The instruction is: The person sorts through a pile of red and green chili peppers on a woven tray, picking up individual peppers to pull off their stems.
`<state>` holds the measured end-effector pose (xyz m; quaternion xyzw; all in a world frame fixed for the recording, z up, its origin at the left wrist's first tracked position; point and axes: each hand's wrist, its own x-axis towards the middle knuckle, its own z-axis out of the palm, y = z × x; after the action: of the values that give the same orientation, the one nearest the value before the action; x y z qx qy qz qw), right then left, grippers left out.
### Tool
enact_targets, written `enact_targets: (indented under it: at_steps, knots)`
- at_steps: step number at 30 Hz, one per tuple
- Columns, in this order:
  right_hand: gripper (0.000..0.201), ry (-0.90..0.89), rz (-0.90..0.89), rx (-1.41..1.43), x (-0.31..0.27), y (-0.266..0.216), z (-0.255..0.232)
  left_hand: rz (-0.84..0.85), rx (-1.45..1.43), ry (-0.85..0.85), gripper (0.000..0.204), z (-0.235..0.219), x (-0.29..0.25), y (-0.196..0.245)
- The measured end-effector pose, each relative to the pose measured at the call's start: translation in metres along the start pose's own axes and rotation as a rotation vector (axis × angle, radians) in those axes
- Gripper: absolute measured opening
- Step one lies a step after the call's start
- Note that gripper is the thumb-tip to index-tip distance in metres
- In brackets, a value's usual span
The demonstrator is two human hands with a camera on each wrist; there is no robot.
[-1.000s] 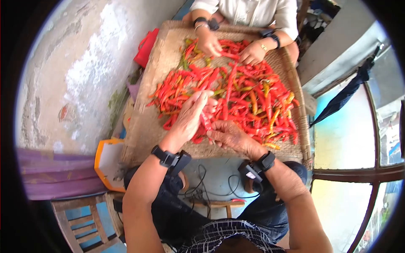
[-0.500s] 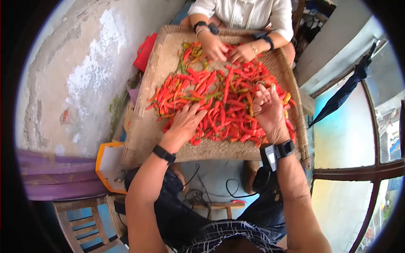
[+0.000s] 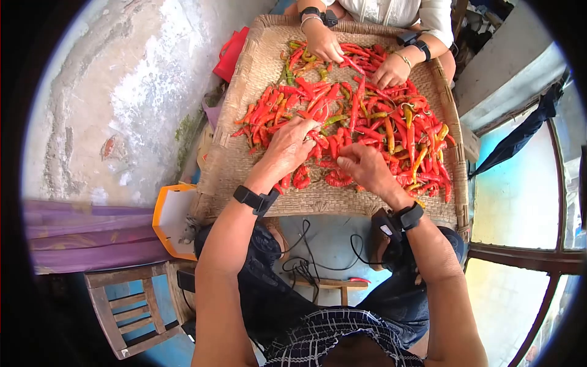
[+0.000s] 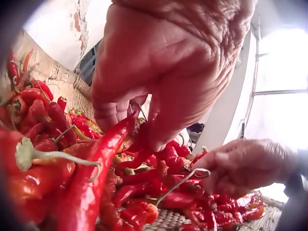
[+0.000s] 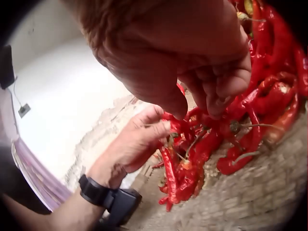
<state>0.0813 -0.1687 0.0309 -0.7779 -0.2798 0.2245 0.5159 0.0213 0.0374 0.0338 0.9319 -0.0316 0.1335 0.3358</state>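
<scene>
Red chili peppers (image 3: pixel 367 131), with some yellow and green ones among them, lie in a loose pile on a large woven tray (image 3: pixel 229 177). My left hand (image 3: pixel 290 145) is at the pile's near left part, and in the left wrist view its thumb and fingers pinch at a red chili pepper (image 4: pixel 108 149). Part of that grip is hidden behind the hand. To its right, my right hand (image 3: pixel 369 168) hovers low over the near edge of the pile. The right wrist view shows its fingers (image 5: pixel 231 84) loosely bent, a gap between them and the thumb, nothing held.
Across the tray, another person's hands (image 3: pixel 391 72) work among the peppers at the far side. A red bag (image 3: pixel 231 54) is by the wall on the left. Below it sits an orange-edged box (image 3: pixel 174 220). Black cables (image 3: pixel 306 263) trail over the floor under the tray.
My hands were together around a red pepper, then parted, the right swinging out over the right side of the pile. Now the right hand is back near the middle, beside the left.
</scene>
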Motion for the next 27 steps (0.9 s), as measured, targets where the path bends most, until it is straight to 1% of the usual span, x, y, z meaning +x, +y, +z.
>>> enact_targets:
  at_steps: [2, 3, 4, 6, 7, 8, 10, 11, 12, 14, 15, 16, 18, 19, 21, 22, 24, 25, 27]
  knots:
    - [0.022, 0.013, -0.074, -0.216, 0.0, 0.005, 0.006, 0.03, -0.054, 0.068, 0.032, -0.001, 0.002, 0.002]
    - [0.02, 0.008, -0.116, -0.213, 0.0, 0.002, 0.007, -0.005, -0.074, 0.055, 0.031, -0.003, 0.003, 0.006]
    - [0.02, 0.004, -0.121, -0.218, -0.001, -0.002, 0.008, -0.006, -0.074, 0.063, 0.031, -0.004, 0.004, 0.009]
    - [0.02, 0.108, -0.056, -0.243, -0.002, -0.013, 0.008, -0.04, -0.167, 0.075, 0.027, -0.007, 0.006, 0.014]
    - [0.02, 0.161, -0.081, -0.233, -0.003, -0.017, 0.007, -0.009, -0.211, 0.099, 0.027, -0.007, 0.005, 0.016]
    - [0.02, 0.164, -0.086, -0.24, -0.003, -0.017, 0.008, -0.003, -0.213, 0.105, 0.027, -0.007, 0.004, 0.018]
    - [0.02, 0.282, -0.126, -0.176, -0.002, -0.019, 0.009, 0.048, -0.208, 0.085, 0.026, -0.008, 0.004, 0.021]
    - [0.025, 0.274, -0.091, -0.166, -0.003, -0.021, 0.007, 0.044, -0.223, 0.058, 0.026, -0.008, 0.004, 0.022]
    - [0.025, 0.277, -0.09, -0.172, -0.002, -0.02, 0.007, 0.048, -0.228, 0.059, 0.026, -0.009, 0.003, 0.024]
    - [0.035, 0.242, -0.191, -0.282, 0.001, -0.012, 0.008, 0.085, -0.264, 0.004, 0.024, -0.011, 0.003, 0.031]
    - [0.042, 0.23, -0.254, -0.244, 0.002, -0.004, 0.01, 0.069, -0.282, -0.041, 0.024, -0.012, 0.003, 0.037]
    - [0.034, 0.231, -0.256, -0.254, 0.003, 0.001, 0.012, 0.101, -0.295, -0.041, 0.024, -0.008, 0.0, 0.036]
    - [0.024, 0.249, -0.357, -0.367, 0.004, 0.004, 0.008, 0.221, -0.239, 0.018, 0.024, 0.001, 0.002, 0.03]
    - [0.019, 0.259, -0.303, -0.385, 0.001, -0.005, 0.005, 0.254, -0.25, 0.023, 0.024, 0.002, 0.005, 0.032]
    - [0.014, 0.233, -0.218, -0.391, -0.002, -0.02, -0.002, 0.12, -0.181, 0.091, 0.025, 0.0, 0.002, 0.032]
    - [0.014, 0.226, -0.208, -0.384, -0.001, -0.023, -0.005, 0.023, -0.215, 0.079, 0.026, -0.005, 0.002, 0.035]
    - [0.016, 0.223, -0.177, -0.406, -0.003, -0.023, -0.011, 0.01, -0.135, 0.169, 0.025, -0.006, 0.002, 0.027]
    - [0.018, 0.203, -0.135, -0.365, -0.001, -0.021, -0.013, -0.011, -0.127, 0.218, 0.023, -0.006, 0.002, 0.024]
    - [0.019, 0.228, -0.173, -0.344, -0.001, -0.02, -0.018, -0.01, -0.13, 0.223, 0.021, -0.007, 0.002, 0.018]
